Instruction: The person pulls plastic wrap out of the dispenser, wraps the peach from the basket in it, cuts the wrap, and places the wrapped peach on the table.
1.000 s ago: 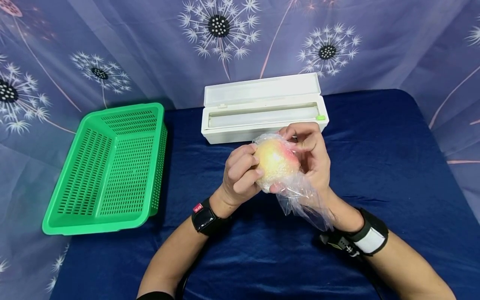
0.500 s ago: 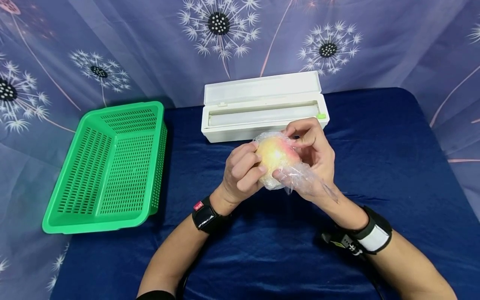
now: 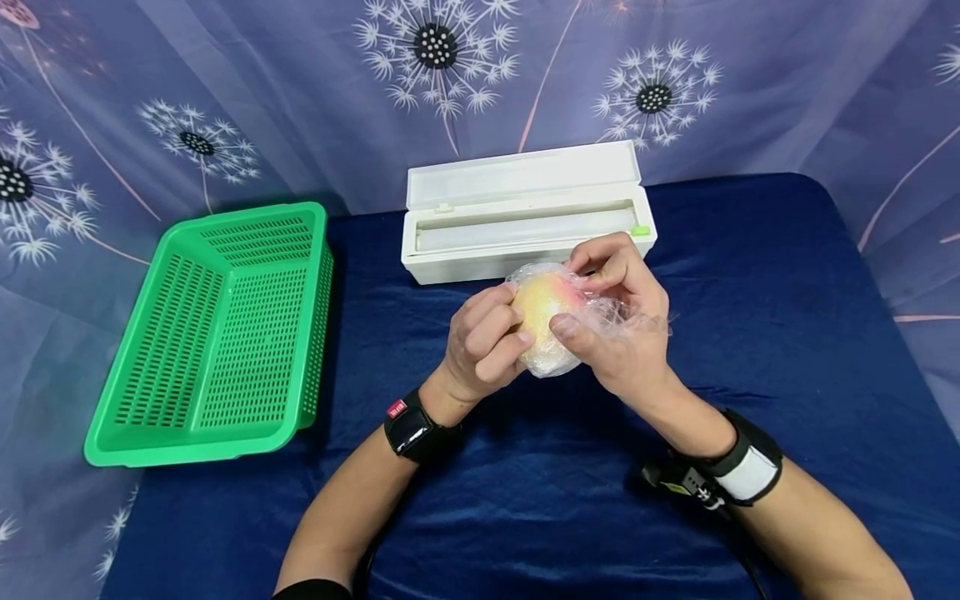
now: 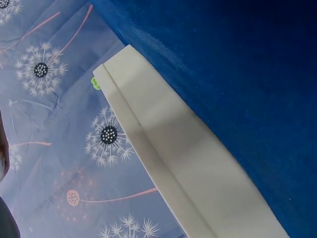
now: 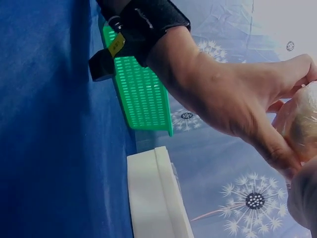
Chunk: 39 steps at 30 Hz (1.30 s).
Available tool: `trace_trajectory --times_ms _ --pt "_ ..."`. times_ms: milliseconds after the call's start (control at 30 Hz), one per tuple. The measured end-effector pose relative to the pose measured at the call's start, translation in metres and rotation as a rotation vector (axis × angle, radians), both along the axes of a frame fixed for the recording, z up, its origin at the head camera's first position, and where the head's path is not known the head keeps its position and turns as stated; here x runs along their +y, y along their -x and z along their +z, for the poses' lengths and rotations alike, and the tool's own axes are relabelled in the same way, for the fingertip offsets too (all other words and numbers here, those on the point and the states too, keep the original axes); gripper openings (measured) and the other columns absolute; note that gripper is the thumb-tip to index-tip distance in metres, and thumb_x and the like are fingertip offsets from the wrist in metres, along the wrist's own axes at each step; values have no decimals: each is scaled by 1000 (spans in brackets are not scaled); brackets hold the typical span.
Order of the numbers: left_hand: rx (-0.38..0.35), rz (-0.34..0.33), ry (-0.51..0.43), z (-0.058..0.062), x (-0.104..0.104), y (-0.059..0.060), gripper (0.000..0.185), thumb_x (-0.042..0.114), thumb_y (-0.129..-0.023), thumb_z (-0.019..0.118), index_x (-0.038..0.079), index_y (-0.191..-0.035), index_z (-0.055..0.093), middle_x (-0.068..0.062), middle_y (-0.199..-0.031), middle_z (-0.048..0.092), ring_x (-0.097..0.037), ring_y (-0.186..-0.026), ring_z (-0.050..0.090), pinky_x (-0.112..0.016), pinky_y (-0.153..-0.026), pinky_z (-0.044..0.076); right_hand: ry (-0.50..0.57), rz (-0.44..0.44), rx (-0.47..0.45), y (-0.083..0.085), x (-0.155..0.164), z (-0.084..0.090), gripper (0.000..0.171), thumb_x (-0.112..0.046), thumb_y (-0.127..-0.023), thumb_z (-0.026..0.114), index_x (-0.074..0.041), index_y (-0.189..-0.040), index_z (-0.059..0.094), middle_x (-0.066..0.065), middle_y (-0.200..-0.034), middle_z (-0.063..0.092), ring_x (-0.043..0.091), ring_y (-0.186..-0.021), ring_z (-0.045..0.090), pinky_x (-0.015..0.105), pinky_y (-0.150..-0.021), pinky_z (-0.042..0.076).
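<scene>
A round yellow-and-red fruit [image 3: 546, 304], covered in clear plastic wrap [image 3: 606, 312], is held up over the table. My left hand [image 3: 483, 337] grips the fruit's left side, its fingers curled against the wrap. On the other side, my right hand [image 3: 626, 321] has the loose wrap bunched at its fingers, with its thumb lying on the fruit's front. The right wrist view shows the left hand [image 5: 233, 94] around the fruit [image 5: 303, 119] at the right edge. Only slivers of a hand [image 4: 4, 148] appear in the left wrist view.
Behind the hands stands a white cling-film box [image 3: 480, 268], lid up, with a roll inside and a green slider [image 3: 641, 231]. A green slotted basket [image 3: 303, 333] sits at the left. Dark blue cloth [image 3: 540, 500] covers the table; a dandelion-patterned curtain [image 3: 300, 100] hangs behind.
The wrap's loose tail, which hung down past my right wrist, is now gathered up at the right hand. My right thumb has come onto the fruit's front. The left hand stays nearly still.
</scene>
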<state>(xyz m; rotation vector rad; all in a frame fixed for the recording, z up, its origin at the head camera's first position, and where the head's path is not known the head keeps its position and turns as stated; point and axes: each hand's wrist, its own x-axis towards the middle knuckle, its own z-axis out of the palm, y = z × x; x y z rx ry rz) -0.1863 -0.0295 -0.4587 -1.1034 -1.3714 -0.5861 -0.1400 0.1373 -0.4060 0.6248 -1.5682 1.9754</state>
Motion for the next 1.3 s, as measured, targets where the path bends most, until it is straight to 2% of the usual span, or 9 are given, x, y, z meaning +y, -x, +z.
trace_trajectory --times_ms 233,367,600,800,900,1000,1100,1233,1300 --pt "43 14 16 0 0 0 9 9 -110 52 4 -109 44 -12 -107 47 -31 -104 60 -36 -91 59 -4 5 -48 0 2 3 75 -54 -78 93 9 -80 52 14 -104 61 28 -96 58 26 -80 52" --pt "59 17 26 -1 -1 1 9 11 -113 46 4 -108 45 -13 -107 48 -31 -104 60 -36 -90 59 87 83 -76 1 0 2 69 -46 -76 97 7 -82 54 15 -103 60 28 -97 56 26 -79 51" --pt "90 25 34 1 -1 1 11 16 -115 44 5 -111 46 -11 -106 50 -31 -104 60 -36 -89 59 255 232 -118 3 -1 2 59 -32 -74 101 5 -99 62 14 -106 60 27 -102 55 27 -83 53" --pt "123 19 41 3 0 2 8 13 -114 45 6 -112 48 -10 -106 51 -30 -105 59 -36 -90 59 297 285 -185 3 1 3 57 -33 -76 99 3 -104 65 15 -109 60 24 -102 58 26 -81 56" --pt "132 19 44 4 -1 2 2 8 -112 49 7 -114 48 -10 -106 51 -30 -106 59 -36 -90 59 296 333 -252 2 4 3 59 -33 -77 98 3 -110 66 14 -111 61 21 -99 60 25 -78 58" --pt "139 18 56 6 -2 3 9 2 -109 52 8 -115 48 -9 -107 51 -30 -106 59 -36 -90 59 283 433 -326 1 7 3 65 -34 -81 96 5 -124 66 14 -109 61 19 -95 64 26 -76 61" --pt "143 9 70 8 -4 4 13 -1 -107 54 8 -115 48 -9 -109 51 -29 -107 59 -35 -91 58 245 516 -367 2 10 2 73 -39 -84 92 5 -135 65 17 -121 60 22 -106 63 26 -82 60" --pt "154 -1 77 13 -5 5 19 -1 -104 60 8 -116 48 -8 -112 51 -28 -109 58 -35 -92 58 179 554 -375 2 11 -1 73 -46 -86 89 4 -134 67 20 -145 51 25 -122 58 26 -90 59" --pt "162 -1 78 14 -6 6 21 0 -104 61 8 -117 48 -8 -112 51 -28 -109 58 -35 -92 58 159 580 -376 2 12 -2 70 -49 -88 87 3 -132 67 21 -148 50 25 -122 59 27 -88 60"
